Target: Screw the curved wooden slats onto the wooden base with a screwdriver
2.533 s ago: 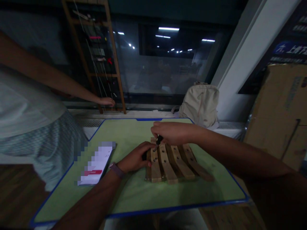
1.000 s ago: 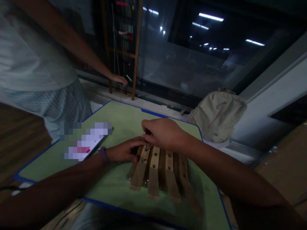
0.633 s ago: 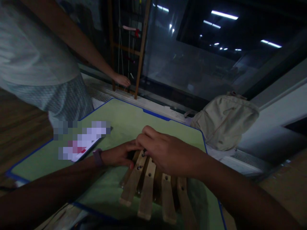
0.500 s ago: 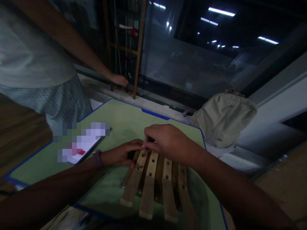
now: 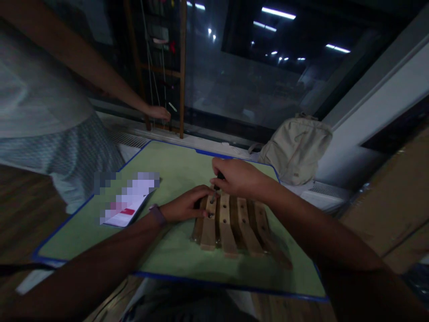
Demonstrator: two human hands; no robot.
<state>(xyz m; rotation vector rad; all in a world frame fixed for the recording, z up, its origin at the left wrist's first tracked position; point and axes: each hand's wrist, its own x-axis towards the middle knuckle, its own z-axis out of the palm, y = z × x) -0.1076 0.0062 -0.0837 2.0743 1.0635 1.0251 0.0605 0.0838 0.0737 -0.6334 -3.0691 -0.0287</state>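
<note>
Right hand (image 5: 237,178) has shifted off the upper holes of the wooden strips (image 5: 229,239) it covered 0.6 s ago, and the camera view has swung. Right fingers clenched round the dark handle of a screwdriver (image 5: 219,175); its shaft slants down just below them to the upper hole of the leftmost strip. Left hand (image 5: 181,206) touches the left edge of the same strip, thumb and index apart; can't tell if these fingers squeeze. Strips, four, side by side with two holes each, lie just below and right of the left fingers, near ends pointing toward the person. Wristband (image 5: 157,214) behind left hand. Phone (image 5: 121,218), partly pixelated, left of the left fingers, well apart, on the green worktop (image 5: 174,259). Beige backpack (image 5: 295,150) beyond the right fingers, off to the right. Another person's hand (image 5: 159,112) far beyond the left fingers, beside a wooden frame (image 5: 182,89) with strings.
</note>
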